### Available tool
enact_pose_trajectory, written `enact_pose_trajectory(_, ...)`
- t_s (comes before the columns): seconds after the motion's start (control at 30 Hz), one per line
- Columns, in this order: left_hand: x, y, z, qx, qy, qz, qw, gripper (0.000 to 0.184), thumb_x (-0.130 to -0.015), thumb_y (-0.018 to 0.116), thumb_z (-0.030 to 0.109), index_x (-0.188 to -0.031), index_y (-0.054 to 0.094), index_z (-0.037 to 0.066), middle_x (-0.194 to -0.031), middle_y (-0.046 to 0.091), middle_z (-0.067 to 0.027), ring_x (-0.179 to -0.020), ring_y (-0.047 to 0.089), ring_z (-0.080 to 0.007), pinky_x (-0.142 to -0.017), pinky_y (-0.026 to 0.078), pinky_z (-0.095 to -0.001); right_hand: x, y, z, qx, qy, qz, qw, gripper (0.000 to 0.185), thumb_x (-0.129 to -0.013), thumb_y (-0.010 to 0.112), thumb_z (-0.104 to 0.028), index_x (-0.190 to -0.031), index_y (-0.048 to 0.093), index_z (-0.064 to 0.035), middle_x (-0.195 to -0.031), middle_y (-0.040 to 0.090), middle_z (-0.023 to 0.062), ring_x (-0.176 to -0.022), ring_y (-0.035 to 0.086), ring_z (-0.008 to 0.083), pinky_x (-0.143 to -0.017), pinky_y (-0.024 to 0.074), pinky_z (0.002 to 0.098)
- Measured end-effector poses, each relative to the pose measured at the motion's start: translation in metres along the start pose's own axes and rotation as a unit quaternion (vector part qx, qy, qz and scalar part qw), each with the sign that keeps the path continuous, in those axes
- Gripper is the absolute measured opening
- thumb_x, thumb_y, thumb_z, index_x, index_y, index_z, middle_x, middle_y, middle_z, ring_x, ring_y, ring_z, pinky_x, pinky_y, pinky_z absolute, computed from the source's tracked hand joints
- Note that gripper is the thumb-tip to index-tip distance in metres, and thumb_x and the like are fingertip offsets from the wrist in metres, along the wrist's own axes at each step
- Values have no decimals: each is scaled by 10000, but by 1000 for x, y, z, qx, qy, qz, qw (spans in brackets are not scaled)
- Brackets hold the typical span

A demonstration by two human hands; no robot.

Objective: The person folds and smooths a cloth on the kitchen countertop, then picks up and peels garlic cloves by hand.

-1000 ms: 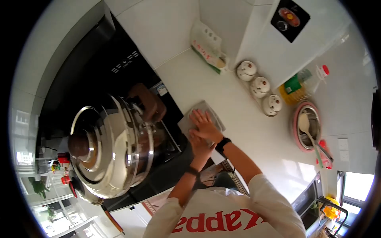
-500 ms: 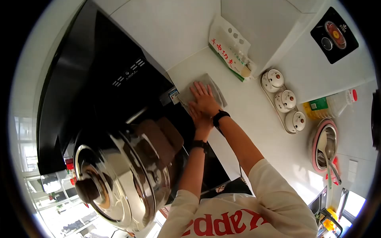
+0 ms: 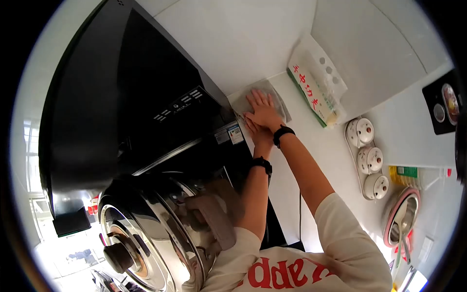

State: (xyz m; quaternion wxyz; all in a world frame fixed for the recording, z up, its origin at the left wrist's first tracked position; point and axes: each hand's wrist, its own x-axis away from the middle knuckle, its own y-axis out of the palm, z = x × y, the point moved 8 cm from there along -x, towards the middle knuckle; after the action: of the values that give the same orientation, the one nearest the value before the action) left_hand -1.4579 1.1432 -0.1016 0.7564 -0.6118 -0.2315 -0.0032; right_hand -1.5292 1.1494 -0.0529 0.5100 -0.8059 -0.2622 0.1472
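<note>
A grey cloth [image 3: 272, 91] lies spread on the white countertop, close to the back wall and the corner of the black stove. My right hand [image 3: 265, 114] rests flat on it with fingers spread. Just below, my left hand [image 3: 261, 136] reaches to the cloth's near edge, its fingers stretched out and partly hidden under my right hand. Each wrist wears a black band. Neither hand is wrapped around anything.
A large shiny lidded pot [image 3: 160, 228] stands on the left beside my left arm. A black range hood [image 3: 141, 82] fills the upper left. To the right are a printed carton [image 3: 311, 90], three lidded jars [image 3: 369, 159], and nested bowls [image 3: 390, 228] holding a spoon.
My hands and the cloth have shifted farther back along the counter, toward the wall, the cloth staying under my palms. The whole view has tilted and moved as well.
</note>
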Motion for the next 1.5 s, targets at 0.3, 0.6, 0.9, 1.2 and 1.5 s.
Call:
enact_pose_trajectory(0.3, -18, -2, -3, -58, -2, 104, 993, 914, -805, 456, 586, -1421, 57, 40, -1442, -74, -275, -1331, -83, -433, -1055, -23, -521, -14, -3, 3, 8, -9, 11, 1000, 689, -842, 390, -533, -1411, 237, -174, -1487, 130, 44, -1372, 63, 217, -1105, 13, 427)
enact_pose_trajectory(0.6, 54, -11, 4, 33, 42, 132, 990, 799, -823, 497, 485, -1400, 190, 26, -1464, 68, -212, -1352, 31, -359, -1079, 5, -488, 51, 0, 4, -13, 9, 56, 998, 670, -877, 383, -481, -1406, 227, -101, -1479, 137, 105, -1368, 88, 261, -1092, 50, 466)
enact_pose_trajectory(0.9, 195, 36, 17, 32, 129, 103, 986, 919, -769, 547, 552, -1390, 180, -16, -1454, 113, -218, -1356, 49, -353, -1090, 25, -472, 203, 10, -9, 22, 40, -3, 999, 679, -883, 380, -493, -1418, 192, -120, -1487, 97, 100, -1372, 63, 261, -1092, 47, 463)
enact_pose_trajectory(1.2, 297, 77, 38, 27, 290, 1, 957, 978, -772, 565, 521, -1382, 69, -61, -1424, 30, -313, -1329, -34, -445, -1069, -2, -510, 335, 3, -9, 4, 60, 91, 994, 552, -921, 348, -408, -1380, 299, -104, -1466, 192, 95, -1362, 130, 237, -1100, 98, 426)
enact_pose_trajectory(1.5, 373, 115, 154, -38, 523, -151, 838, 1011, -768, 589, 505, -1379, 13, -58, -1418, -19, -321, -1332, -60, -431, -1063, -3, -517, 493, -31, 69, 7, 217, 252, 943, 535, -915, 373, -382, -1376, 301, -120, -1455, 230, 70, -1345, 198, 229, -1090, 148, 432)
